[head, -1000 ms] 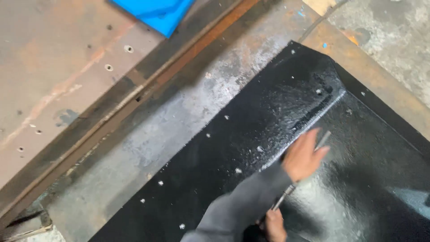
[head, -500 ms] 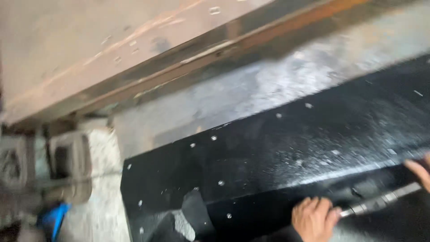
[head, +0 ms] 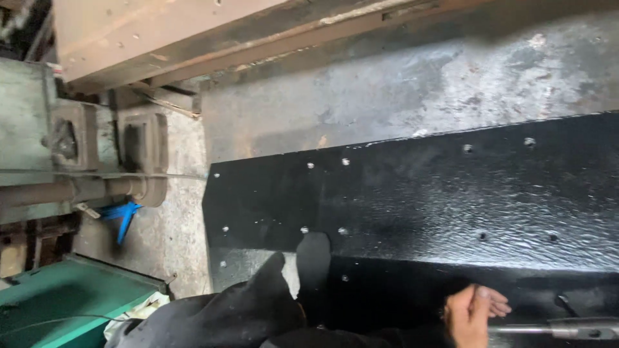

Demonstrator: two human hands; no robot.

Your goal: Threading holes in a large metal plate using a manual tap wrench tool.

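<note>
Wet black plate, rod in hand.
Your hand (head: 469,314) was wrapped around the metal rod (head: 556,329) low on the glossy black steel plate (head: 451,193). It was stiff, probably slick: hold the rod's bare shank. Which hand, I couldn't tell; the other was unseen.

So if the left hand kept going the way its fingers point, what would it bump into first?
Probably the grey metal rod, which lies right beside the fingers of the left hand and runs rightwards over the shiny black painted metal plate. Depth is unclear, so it might slide past.
</note>
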